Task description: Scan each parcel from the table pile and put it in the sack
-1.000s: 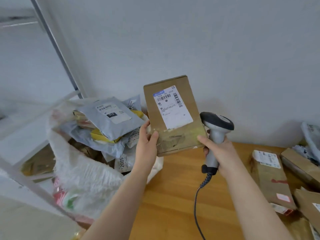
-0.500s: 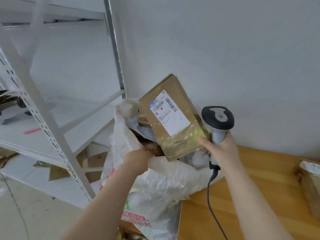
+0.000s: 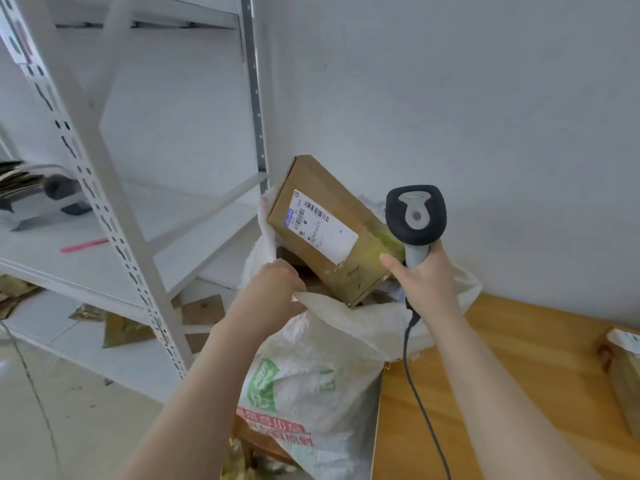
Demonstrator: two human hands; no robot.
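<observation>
A brown cardboard parcel (image 3: 323,226) with a white barcode label tilts over the mouth of the white woven sack (image 3: 311,375), its lower end among the parcels inside. My right hand (image 3: 420,278) grips the grey barcode scanner (image 3: 415,220) by its handle, and its thumb presses the parcel's near corner. My left hand (image 3: 273,292) grips the sack's front rim and holds the mouth wide. The sack hangs off the left end of the wooden table (image 3: 502,393).
A white metal shelf rack (image 3: 114,209) stands to the left of the sack, with flat cardboard pieces on the floor under it. Another taped brown parcel (image 3: 621,365) lies at the table's right edge. The scanner's grey cable (image 3: 415,393) trails down across the table.
The view swung left toward the sack. My left hand let go of the parcel and took the sack's rim. The parcel tipped over and moved down into the sack's mouth.
</observation>
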